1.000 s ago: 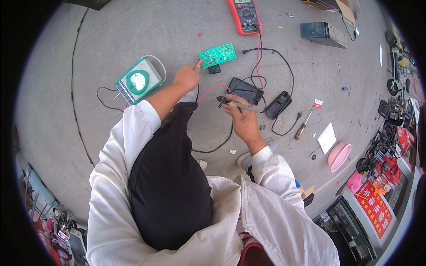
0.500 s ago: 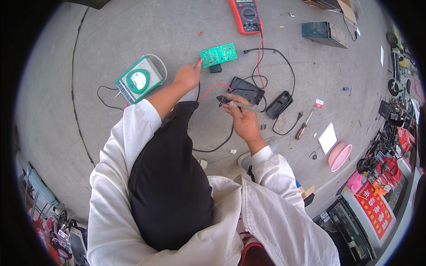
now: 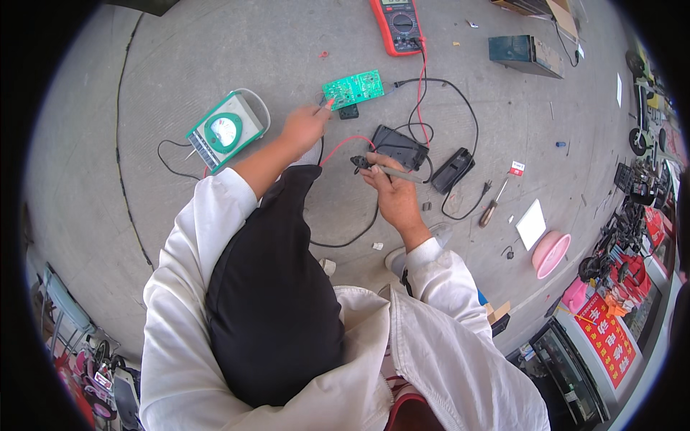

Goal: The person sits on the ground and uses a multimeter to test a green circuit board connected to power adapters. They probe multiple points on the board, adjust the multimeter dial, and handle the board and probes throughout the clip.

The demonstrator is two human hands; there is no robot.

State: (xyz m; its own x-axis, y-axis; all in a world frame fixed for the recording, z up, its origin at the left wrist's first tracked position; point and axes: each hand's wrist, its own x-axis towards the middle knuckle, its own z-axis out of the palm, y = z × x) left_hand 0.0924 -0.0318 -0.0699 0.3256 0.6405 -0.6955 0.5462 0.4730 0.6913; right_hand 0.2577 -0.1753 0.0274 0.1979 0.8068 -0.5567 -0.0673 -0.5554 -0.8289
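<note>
My left hand [image 3: 305, 128] pinches a red test probe [image 3: 330, 104]. Its end points at the lower left part of a green circuit board [image 3: 359, 87]; whether the tip touches cannot be made out. Beneath the board's lower edge sits a small black fan-like part [image 3: 348, 113]. My right hand [image 3: 395, 195] is closed round a small black connector-like piece [image 3: 361, 164] and a grey pen-shaped rod [image 3: 402, 174]. Just beyond that hand lies a black plastic case half [image 3: 407, 149]. A red digital multimeter [image 3: 399, 26] rests at the far side, with leads running from it.
A green-and-white analog meter [image 3: 226, 131] stands on the left. Another black case half [image 3: 453, 171], a plug [image 3: 487, 185], a screwdriver [image 3: 494, 205], a white square [image 3: 531, 225] and a pink basin [image 3: 551, 254] lie to the right. Behind them is a dark box [image 3: 525, 56]. Cables loop over the floor.
My left hand has shifted slightly right with the red probe, which now reaches further over the board. My right hand keeps its place.
</note>
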